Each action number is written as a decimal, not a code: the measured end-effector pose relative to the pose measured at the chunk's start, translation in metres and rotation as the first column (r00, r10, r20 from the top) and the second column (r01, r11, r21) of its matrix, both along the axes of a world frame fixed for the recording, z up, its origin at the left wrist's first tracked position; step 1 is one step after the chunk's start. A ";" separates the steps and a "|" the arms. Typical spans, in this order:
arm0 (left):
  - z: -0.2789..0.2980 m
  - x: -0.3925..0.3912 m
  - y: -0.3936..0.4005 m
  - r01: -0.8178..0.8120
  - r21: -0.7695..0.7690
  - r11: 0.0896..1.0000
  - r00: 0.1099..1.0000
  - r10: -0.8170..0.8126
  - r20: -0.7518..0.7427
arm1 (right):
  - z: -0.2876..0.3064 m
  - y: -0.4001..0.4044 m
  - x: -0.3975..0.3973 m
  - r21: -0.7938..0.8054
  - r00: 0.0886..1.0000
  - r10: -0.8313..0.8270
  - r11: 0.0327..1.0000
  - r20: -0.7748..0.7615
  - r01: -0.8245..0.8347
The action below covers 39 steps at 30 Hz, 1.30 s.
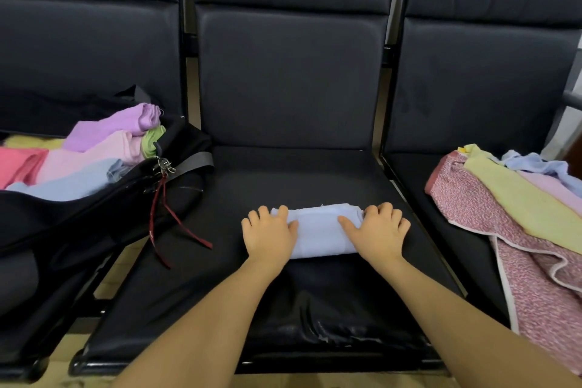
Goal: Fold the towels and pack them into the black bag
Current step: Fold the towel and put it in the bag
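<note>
A small light blue towel [318, 231], folded into a compact rectangle, lies on the middle black seat [283, 173]. My left hand [269, 235] holds its left end, fingers curled over the far edge and thumb on top. My right hand [376, 231] grips the right end the same way. The black bag [104, 208] lies open on the left seat, holding several folded towels: purple [116, 126], pink [91, 157], light blue [69, 183], green and red.
A heap of unfolded towels sits on the right seat: a pink speckled one [504, 246], a yellow one [516, 198], a light blue one [541, 164]. A red cord [157, 217] with a key ring hangs from the bag over the gap between seats.
</note>
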<state>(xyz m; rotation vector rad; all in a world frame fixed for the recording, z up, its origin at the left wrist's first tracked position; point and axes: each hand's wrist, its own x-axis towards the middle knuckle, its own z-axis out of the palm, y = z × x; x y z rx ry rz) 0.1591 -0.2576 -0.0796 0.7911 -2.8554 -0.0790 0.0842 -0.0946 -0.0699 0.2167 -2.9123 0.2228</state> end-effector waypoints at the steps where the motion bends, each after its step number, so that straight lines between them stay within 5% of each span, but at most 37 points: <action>1: 0.000 -0.001 0.000 -0.026 0.026 0.999 1.000 0.026 0.011 | 0.000 -0.001 -0.001 0.005 1.000 -0.005 1.000 0.007 0.005; 12: -0.007 -0.009 0.011 0.019 0.003 1.000 1.000 -0.019 -0.022 | -0.006 -0.020 0.002 -0.003 0.994 0.085 0.996 0.068 -0.085; 17: -0.012 -0.008 0.007 0.044 -0.166 0.985 0.951 -0.092 -0.294 | -0.002 -0.019 0.010 -0.175 0.990 0.136 0.976 0.038 -0.127; 24: 0.030 0.020 -0.006 0.003 -0.153 0.988 0.944 -0.053 -0.325 | 0.033 -0.021 0.035 -0.560 0.981 0.187 0.809 -0.040 -0.177; 28: 0.062 0.050 -0.013 -0.031 -0.092 0.995 0.885 -0.016 -0.465 | 0.066 -0.025 0.058 -0.694 0.963 0.245 0.674 -0.113 -0.253; 32: 0.088 0.083 -0.026 -0.107 -0.185 0.977 0.827 -0.016 -0.562 | 0.093 -0.040 0.089 -0.732 0.933 0.311 0.593 -0.178 -0.337; 39: 0.128 0.135 -0.091 -0.204 -0.260 0.944 0.874 0.056 -0.483 | 0.138 -0.095 0.131 -0.711 0.864 0.468 0.542 -0.188 -0.448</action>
